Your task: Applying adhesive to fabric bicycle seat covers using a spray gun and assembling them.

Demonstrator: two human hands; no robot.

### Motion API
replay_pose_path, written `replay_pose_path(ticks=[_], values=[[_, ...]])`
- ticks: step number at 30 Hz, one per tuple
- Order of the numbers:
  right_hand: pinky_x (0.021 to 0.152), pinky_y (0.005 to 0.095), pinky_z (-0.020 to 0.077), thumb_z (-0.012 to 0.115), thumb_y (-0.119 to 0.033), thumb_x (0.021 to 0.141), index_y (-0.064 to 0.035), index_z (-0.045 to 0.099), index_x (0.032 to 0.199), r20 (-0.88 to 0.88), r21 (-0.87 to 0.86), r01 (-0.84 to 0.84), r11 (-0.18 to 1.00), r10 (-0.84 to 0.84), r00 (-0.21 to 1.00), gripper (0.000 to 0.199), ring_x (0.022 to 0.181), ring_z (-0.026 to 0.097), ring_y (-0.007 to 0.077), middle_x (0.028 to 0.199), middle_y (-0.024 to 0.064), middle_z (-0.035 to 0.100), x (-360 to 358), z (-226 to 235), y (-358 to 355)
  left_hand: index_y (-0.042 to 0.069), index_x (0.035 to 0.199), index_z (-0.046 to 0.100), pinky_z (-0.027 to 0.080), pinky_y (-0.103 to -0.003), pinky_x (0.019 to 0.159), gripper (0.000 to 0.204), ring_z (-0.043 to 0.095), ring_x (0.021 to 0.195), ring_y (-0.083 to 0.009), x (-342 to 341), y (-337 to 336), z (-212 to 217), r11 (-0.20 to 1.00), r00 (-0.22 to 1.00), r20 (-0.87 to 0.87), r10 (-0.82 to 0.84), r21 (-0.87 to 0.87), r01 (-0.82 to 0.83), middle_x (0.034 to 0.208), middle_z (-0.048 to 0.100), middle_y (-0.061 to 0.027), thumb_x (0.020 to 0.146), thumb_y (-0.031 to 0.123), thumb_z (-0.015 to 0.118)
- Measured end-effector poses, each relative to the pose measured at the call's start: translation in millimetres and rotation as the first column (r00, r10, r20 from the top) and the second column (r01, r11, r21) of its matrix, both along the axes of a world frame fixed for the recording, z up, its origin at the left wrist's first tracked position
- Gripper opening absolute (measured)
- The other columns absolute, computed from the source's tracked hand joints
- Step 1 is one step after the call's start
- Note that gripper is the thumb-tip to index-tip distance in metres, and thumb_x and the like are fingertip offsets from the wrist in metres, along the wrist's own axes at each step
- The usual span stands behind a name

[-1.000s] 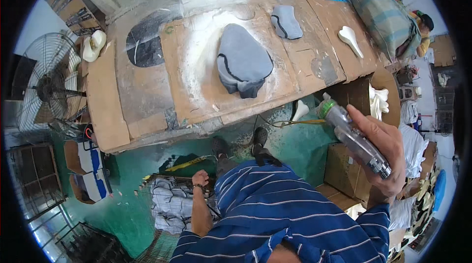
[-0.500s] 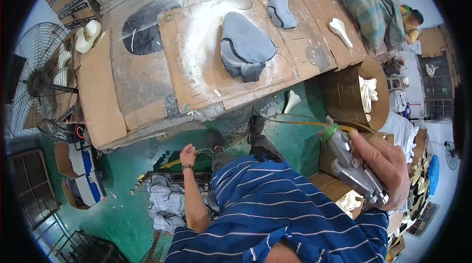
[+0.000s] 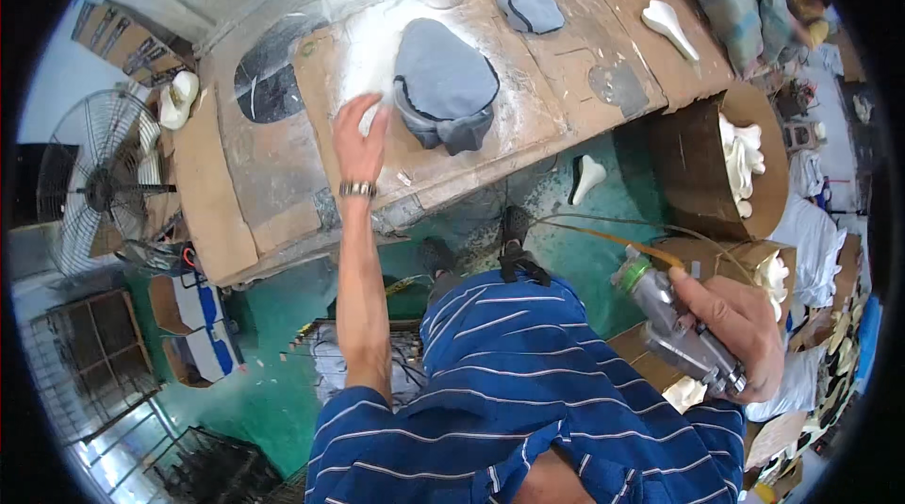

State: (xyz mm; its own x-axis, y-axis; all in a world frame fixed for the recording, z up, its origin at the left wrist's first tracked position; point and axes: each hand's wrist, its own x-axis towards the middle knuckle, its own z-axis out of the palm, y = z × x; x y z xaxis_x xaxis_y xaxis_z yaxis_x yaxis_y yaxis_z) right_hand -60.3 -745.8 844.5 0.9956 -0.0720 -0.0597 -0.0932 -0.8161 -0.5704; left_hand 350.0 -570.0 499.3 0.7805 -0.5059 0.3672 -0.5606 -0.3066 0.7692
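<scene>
My left hand (image 3: 360, 141) reaches over the table with thumb and fingers apart, holding nothing. It is just left of a grey cloth saddle cover (image 3: 443, 70), or a small stack of them, wide end nearest me, dark folds hanging below its near edge. Whether the fingertips touch it I cannot tell. In my right hand (image 3: 740, 325) is a metal spray gun (image 3: 674, 320) with a green ring, held off to the right of my body. A thin yellowish hose (image 3: 617, 237) runs from that side toward the table.
Cardboard sheets (image 3: 283, 155) cover the table. A smaller grey cloth piece (image 3: 533, 2) and a white saddle-shaped piece (image 3: 669, 28) lie farther right. A cardboard drum (image 3: 693, 165) holds white pieces; another white piece (image 3: 586, 179) is below the table edge. A fan (image 3: 99, 188) stands left.
My left hand has come up from beside my body to the grey cover, its fingers now spread. The cover's cloth sits differently at its near edge. My right hand still grips the spray gun.
</scene>
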Motion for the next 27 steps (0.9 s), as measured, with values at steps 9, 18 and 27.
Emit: replay_pose_path(ticks=[9,18,27], values=[[0.059,0.0381,0.0551,0.079,-0.007,0.077,0.0157,0.059,0.135,0.103,0.206,0.128,0.970,-0.151,0.983,0.066,0.072,0.071,0.0307,0.087,0.0188,0.070,-39.9,-48.3,-83.2,0.032,0.119,0.080,0.021,-0.064,0.122,0.051,0.029,0.154,-0.0371,27.4,-82.5,-14.6,0.660,0.948,0.243,-0.208,0.750,-0.048,0.161,0.045,-0.0121,0.079,0.063,0.076],[0.057,0.0372,0.0545,0.079,-0.008,0.076,0.0135,0.062,0.132,0.124,0.284,0.218,0.934,-0.261,0.957,0.062,0.066,0.070,0.0273,0.081,0.0168,0.071,-53.8,-69.5,-128.7,0.030,0.114,0.083,0.030,-0.055,0.120,0.052,0.039,0.145,-0.0454,28.2,-71.1,-50.1,0.775,0.941,0.312,-0.129,0.624,-0.100,0.155,0.051,-0.0170,0.073,0.062,0.082],[0.063,0.0344,0.0534,0.078,-0.013,0.068,0.0041,0.067,0.133,0.195,0.281,0.301,0.911,-0.361,0.912,0.068,0.067,0.068,0.0250,0.077,0.0091,0.067,-38.3,-86.1,-154.6,0.029,0.119,0.081,0.032,-0.053,0.120,0.053,0.039,0.146,-0.0435,11.3,-60.8,-63.3,0.860,0.977,0.213,0.012,0.497,-0.119,0.154,0.053,-0.0179,0.073,0.056,0.086]])
